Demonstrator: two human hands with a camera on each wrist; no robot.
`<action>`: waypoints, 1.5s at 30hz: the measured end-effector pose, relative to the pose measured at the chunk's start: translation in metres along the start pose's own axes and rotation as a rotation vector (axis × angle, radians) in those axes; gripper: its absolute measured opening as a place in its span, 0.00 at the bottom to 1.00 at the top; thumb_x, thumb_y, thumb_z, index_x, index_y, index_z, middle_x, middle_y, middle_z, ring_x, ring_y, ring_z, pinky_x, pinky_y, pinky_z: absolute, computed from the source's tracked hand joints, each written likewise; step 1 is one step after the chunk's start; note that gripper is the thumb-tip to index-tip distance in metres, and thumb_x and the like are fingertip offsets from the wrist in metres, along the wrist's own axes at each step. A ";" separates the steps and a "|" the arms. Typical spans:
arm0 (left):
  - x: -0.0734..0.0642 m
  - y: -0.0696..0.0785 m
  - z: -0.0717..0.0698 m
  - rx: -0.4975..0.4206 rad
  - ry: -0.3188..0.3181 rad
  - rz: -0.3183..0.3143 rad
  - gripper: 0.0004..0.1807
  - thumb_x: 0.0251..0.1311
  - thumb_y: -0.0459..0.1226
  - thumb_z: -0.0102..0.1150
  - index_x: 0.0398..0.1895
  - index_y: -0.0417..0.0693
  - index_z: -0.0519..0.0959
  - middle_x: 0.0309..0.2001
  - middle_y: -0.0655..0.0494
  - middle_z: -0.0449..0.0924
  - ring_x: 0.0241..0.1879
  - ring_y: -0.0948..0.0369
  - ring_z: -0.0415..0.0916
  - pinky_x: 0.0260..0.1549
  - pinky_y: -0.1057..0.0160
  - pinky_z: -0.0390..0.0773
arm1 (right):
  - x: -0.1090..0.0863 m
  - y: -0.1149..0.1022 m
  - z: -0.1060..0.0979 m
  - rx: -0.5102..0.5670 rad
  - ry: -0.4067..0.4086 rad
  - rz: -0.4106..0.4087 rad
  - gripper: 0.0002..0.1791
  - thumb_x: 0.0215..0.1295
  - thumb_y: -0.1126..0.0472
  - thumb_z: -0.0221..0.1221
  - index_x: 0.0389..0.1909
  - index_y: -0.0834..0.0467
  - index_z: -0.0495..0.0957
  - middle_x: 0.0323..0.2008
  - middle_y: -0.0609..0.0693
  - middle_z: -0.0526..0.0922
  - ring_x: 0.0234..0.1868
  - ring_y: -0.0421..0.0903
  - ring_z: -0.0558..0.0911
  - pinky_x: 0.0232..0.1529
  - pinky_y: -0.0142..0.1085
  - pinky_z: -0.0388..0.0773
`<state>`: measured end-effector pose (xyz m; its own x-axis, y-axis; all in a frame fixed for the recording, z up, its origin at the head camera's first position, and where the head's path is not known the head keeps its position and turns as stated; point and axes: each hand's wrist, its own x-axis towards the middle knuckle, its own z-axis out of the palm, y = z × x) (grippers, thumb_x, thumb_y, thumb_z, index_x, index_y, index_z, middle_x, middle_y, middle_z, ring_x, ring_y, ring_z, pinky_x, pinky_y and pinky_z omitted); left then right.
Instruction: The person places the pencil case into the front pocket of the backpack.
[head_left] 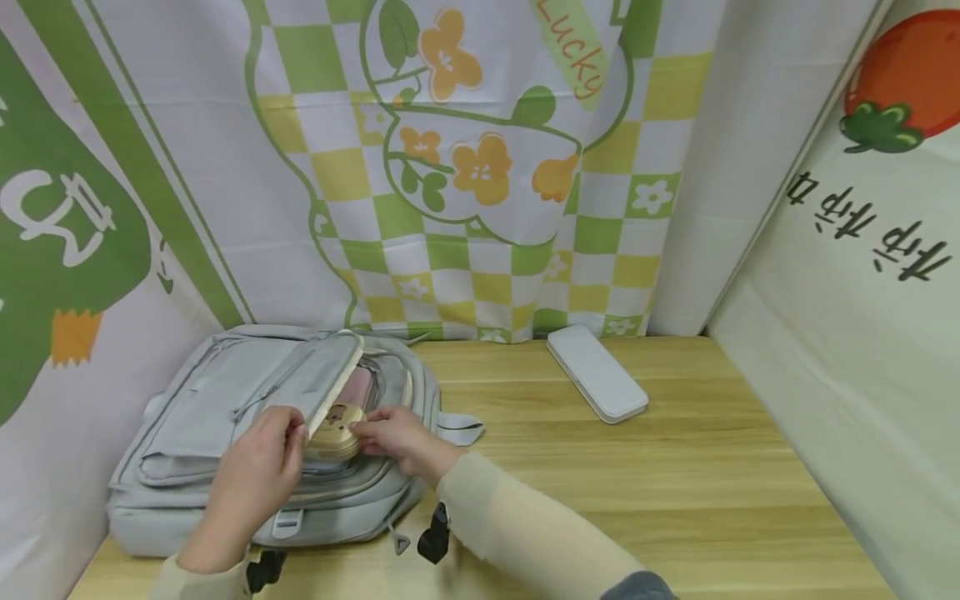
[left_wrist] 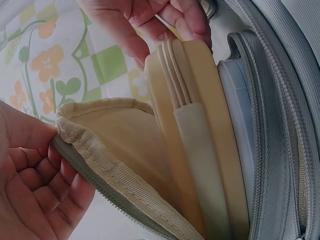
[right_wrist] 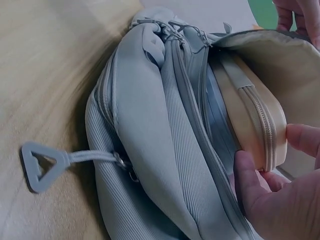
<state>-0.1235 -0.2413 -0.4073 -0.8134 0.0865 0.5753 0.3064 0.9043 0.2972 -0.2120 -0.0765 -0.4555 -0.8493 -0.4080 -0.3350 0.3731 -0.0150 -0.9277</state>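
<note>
A grey backpack (head_left: 225, 392) lies on the table with its front pocket unzipped. My left hand (head_left: 258, 467) pinches the edge of the pocket flap (left_wrist: 120, 185) and holds it away from the bag. Between the thumb and fingers of my right hand (head_left: 405, 442) is one end of a yellow zippered case (head_left: 330, 437), with a small animal face on its side. The case sits partly inside the pocket, its lower end hidden there. Behind it in the pocket stands a bluish flat box (left_wrist: 237, 105). A pink item (head_left: 356, 387) shows in the pocket too.
A white oblong case (head_left: 597, 375) lies on the wooden table (head_left: 600, 492) at the back right. Printed curtains (head_left: 480, 275) close off the back and sides. A triangular zipper pull (right_wrist: 42, 167) hangs from the backpack, and a strap (head_left: 459, 428) sticks out at its right.
</note>
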 end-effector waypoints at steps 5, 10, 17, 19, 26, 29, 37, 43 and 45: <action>0.001 0.000 0.000 -0.003 -0.010 -0.002 0.06 0.61 0.24 0.62 0.35 0.38 0.75 0.32 0.50 0.75 0.24 0.59 0.69 0.18 0.54 0.71 | 0.002 0.001 0.006 -0.024 0.006 -0.009 0.10 0.70 0.68 0.64 0.47 0.69 0.78 0.32 0.52 0.83 0.30 0.41 0.82 0.45 0.38 0.85; 0.001 0.000 0.000 -0.010 -0.033 -0.030 0.05 0.61 0.24 0.63 0.35 0.38 0.76 0.32 0.51 0.75 0.25 0.59 0.69 0.19 0.54 0.70 | 0.004 0.003 0.014 -0.061 0.038 -0.016 0.14 0.68 0.67 0.65 0.50 0.70 0.79 0.33 0.52 0.85 0.33 0.41 0.83 0.44 0.38 0.85; -0.002 -0.001 0.000 -0.022 -0.051 -0.053 0.05 0.62 0.24 0.63 0.35 0.38 0.76 0.31 0.51 0.74 0.25 0.60 0.69 0.20 0.55 0.70 | 0.003 0.007 0.016 -0.101 0.064 -0.027 0.17 0.68 0.65 0.66 0.52 0.71 0.80 0.32 0.51 0.84 0.33 0.42 0.83 0.43 0.38 0.85; -0.003 -0.001 -0.001 -0.033 -0.064 -0.066 0.04 0.62 0.25 0.62 0.36 0.37 0.76 0.30 0.52 0.73 0.25 0.60 0.68 0.20 0.56 0.70 | 0.002 0.007 0.011 -0.118 0.049 -0.032 0.17 0.69 0.65 0.64 0.54 0.71 0.80 0.33 0.53 0.84 0.34 0.44 0.84 0.43 0.38 0.85; 0.000 -0.003 -0.008 -0.093 -0.098 -0.164 0.01 0.69 0.27 0.57 0.39 0.35 0.76 0.28 0.54 0.72 0.24 0.61 0.66 0.21 0.60 0.68 | -0.010 -0.004 -0.029 -0.123 -0.034 -0.014 0.23 0.74 0.64 0.59 0.65 0.71 0.73 0.51 0.61 0.83 0.47 0.51 0.85 0.48 0.39 0.84; 0.001 -0.003 -0.013 -0.115 -0.097 -0.201 0.02 0.71 0.27 0.55 0.39 0.35 0.75 0.27 0.53 0.72 0.24 0.60 0.66 0.22 0.60 0.68 | -0.015 -0.006 -0.053 -0.142 -0.055 -0.022 0.24 0.74 0.66 0.57 0.66 0.73 0.71 0.52 0.63 0.82 0.46 0.49 0.84 0.50 0.40 0.83; 0.003 -0.006 -0.017 -0.123 -0.103 -0.216 0.02 0.71 0.27 0.56 0.39 0.35 0.75 0.29 0.53 0.73 0.26 0.59 0.67 0.24 0.60 0.69 | -0.027 -0.011 -0.131 -0.184 0.014 -0.030 0.25 0.74 0.68 0.53 0.68 0.76 0.67 0.59 0.68 0.76 0.53 0.56 0.81 0.57 0.46 0.79; 0.004 -0.008 -0.016 -0.117 -0.121 -0.229 0.03 0.71 0.28 0.55 0.39 0.35 0.75 0.29 0.53 0.73 0.27 0.59 0.68 0.23 0.60 0.68 | -0.036 -0.015 -0.185 -0.217 0.094 -0.023 0.26 0.77 0.67 0.51 0.71 0.75 0.63 0.67 0.72 0.69 0.64 0.65 0.74 0.65 0.54 0.72; 0.004 -0.007 -0.016 -0.117 -0.127 -0.230 0.03 0.71 0.28 0.56 0.39 0.34 0.75 0.29 0.53 0.74 0.27 0.59 0.68 0.23 0.61 0.69 | -0.041 -0.018 -0.202 -0.233 0.116 -0.020 0.27 0.78 0.66 0.50 0.72 0.75 0.61 0.69 0.72 0.66 0.66 0.66 0.72 0.67 0.54 0.70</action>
<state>-0.1209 -0.2542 -0.3953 -0.9213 -0.0572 0.3847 0.1555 0.8524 0.4992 -0.2594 0.1251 -0.4586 -0.8976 -0.3023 -0.3208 0.2714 0.1945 -0.9426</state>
